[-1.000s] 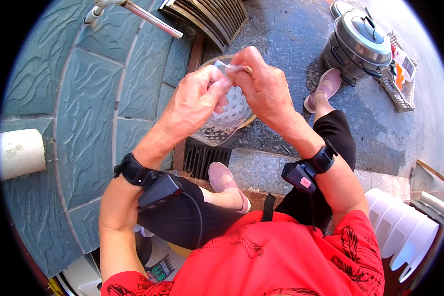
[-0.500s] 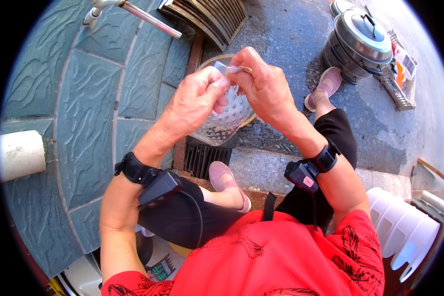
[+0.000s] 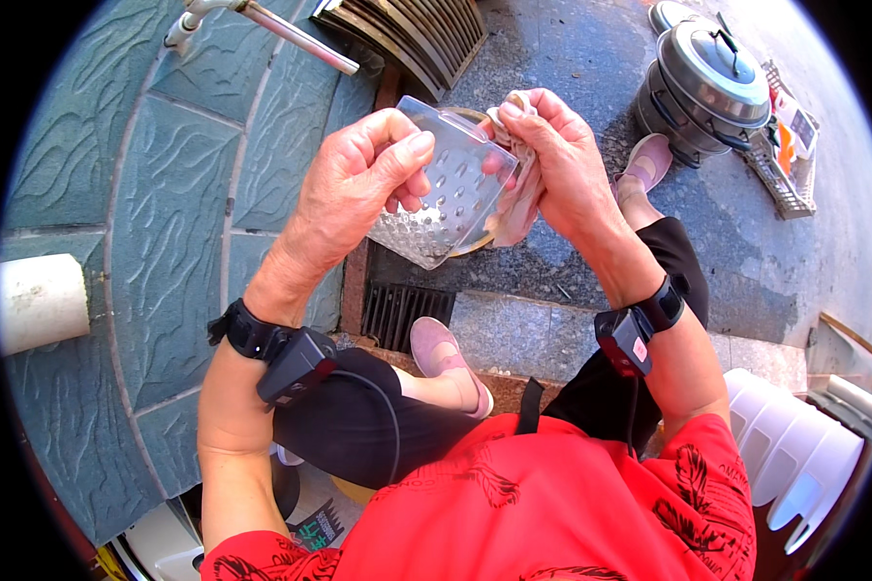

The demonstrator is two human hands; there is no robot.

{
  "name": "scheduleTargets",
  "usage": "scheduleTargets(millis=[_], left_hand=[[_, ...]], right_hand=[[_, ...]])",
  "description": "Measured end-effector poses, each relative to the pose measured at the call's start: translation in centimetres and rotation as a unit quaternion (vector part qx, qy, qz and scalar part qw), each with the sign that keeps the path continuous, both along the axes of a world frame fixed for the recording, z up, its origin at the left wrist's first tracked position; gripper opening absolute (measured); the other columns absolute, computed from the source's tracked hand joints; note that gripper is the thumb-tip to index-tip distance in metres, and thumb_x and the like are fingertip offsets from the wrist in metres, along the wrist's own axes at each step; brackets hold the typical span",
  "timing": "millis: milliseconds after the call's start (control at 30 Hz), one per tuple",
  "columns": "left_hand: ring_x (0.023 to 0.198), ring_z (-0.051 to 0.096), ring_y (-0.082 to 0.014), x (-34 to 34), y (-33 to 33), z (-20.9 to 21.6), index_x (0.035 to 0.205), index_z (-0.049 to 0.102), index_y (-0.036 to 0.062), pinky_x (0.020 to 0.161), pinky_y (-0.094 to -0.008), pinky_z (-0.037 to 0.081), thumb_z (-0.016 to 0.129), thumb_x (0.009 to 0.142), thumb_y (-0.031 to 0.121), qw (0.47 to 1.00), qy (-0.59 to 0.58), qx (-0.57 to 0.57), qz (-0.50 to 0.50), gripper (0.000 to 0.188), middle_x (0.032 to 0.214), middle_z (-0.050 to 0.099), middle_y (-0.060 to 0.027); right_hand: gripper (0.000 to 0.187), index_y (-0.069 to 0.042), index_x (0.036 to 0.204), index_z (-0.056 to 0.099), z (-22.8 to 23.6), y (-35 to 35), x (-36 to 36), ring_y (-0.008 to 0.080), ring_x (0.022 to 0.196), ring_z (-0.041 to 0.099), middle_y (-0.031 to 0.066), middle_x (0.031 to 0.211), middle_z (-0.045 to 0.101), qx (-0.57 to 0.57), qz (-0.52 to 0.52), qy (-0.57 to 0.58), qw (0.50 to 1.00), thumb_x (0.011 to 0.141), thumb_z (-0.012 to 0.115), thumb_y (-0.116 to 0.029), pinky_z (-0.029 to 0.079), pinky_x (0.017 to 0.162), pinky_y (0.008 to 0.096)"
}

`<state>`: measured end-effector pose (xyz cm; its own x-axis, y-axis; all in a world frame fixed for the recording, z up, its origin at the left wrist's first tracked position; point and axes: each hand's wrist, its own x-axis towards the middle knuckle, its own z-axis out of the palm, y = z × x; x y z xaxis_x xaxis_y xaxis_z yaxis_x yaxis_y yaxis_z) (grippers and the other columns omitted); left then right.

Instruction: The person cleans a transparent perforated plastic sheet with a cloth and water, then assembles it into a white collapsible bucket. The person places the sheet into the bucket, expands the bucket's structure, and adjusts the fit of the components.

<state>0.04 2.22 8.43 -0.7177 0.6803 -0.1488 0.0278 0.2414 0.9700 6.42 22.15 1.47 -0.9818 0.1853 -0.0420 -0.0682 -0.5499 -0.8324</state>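
Note:
My left hand is closed on the left edge of a clear plastic container with rows of small raised bumps, which is held tilted in front of me. A pale, crumpled cloth is bunched in my right hand, which is closed. The cloth lies against the right edge of the container, and some of my right fingertips show through the clear plastic. Below and behind the container, a round basin's yellowish rim is partly hidden.
A drain grate lies in the floor near my feet. Leaning slats and a pipe stand at the far left. A lidded steel pot and a plastic crate are at the far right. White plastic stools are nearer.
My hands have moved apart. The container's top edge has come up into view between them, and more of the cloth shows in my right hand, now at the container's right edge.

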Motion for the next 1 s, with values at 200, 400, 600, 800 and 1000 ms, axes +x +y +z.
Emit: scheduleTargets(millis=[200,400,600,800,1000], left_hand=[[0.065,0.054,-0.0043,-0.1,-0.1,-0.2,0.088,0.059,0.0093,0.061,-0.0198,0.042,0.059,0.098,0.027,1.0,0.005,0.011,-0.007,0.02,0.072,0.061,0.0025],[0.063,0.056,-0.0041,-0.6,-0.3,-0.7,0.089,0.061,0.0067,0.059,-0.0196,0.046,0.063,0.097,0.022,0.999,0.035,0.04,0.008,0.017,0.071,0.062,0.0014],[0.064,0.057,-0.0044,-0.7,-0.4,-0.5,0.088,0.062,0.0062,0.059,-0.0195,0.046,0.063,0.096,0.022,0.999,0.029,0.035,0.011,0.018,0.071,0.062,0.0019],[0.064,0.056,-0.0047,0.3,0.3,-0.1,0.086,0.061,0.0078,0.059,-0.0204,0.044,0.065,0.094,0.022,1.0,0.006,0.009,-0.01,0.017,0.071,0.062,0.0022],[0.061,0.055,-0.0037,0.2,0.2,0.1,0.08,0.061,0.0083,0.056,-0.0193,0.042,0.067,0.093,0.022,0.998,0.057,-0.02,-0.008,0.019,0.069,0.061,0.0031]], right_hand=[[0.011,-0.007,0.097,0.055,1.0,-0.3,0.6,0.0116,0.064,0.063,0.0134,0.088,0.07,-0.072,0.065,0.019,0.995,0.096,0.058,-0.017,0.05,0.055,0.0214],[0.01,-0.007,0.097,0.056,1.3,-0.6,0.6,0.011,0.066,0.064,0.0135,0.087,0.07,-0.075,0.058,0.031,0.995,0.096,0.058,-0.017,0.05,0.054,0.0211],[0.008,-0.008,0.098,0.057,0.5,-0.7,0.4,0.0112,0.068,0.066,0.01,0.088,0.07,-0.069,0.055,0.013,0.996,0.099,0.054,-0.015,0.054,0.058,0.0221],[0.012,-0.005,0.103,0.062,0.0,-1.5,0.6,0.0111,0.074,0.066,0.0045,0.089,0.067,-0.14,0.122,0.005,0.983,0.096,0.061,-0.015,0.052,0.058,0.0228],[0.016,-0.003,0.104,0.061,0.0,-0.9,0.9,0.0141,0.073,0.065,0.0092,0.09,0.067,-0.177,0.217,0.003,0.96,0.097,0.059,-0.017,0.054,0.061,0.0257]])
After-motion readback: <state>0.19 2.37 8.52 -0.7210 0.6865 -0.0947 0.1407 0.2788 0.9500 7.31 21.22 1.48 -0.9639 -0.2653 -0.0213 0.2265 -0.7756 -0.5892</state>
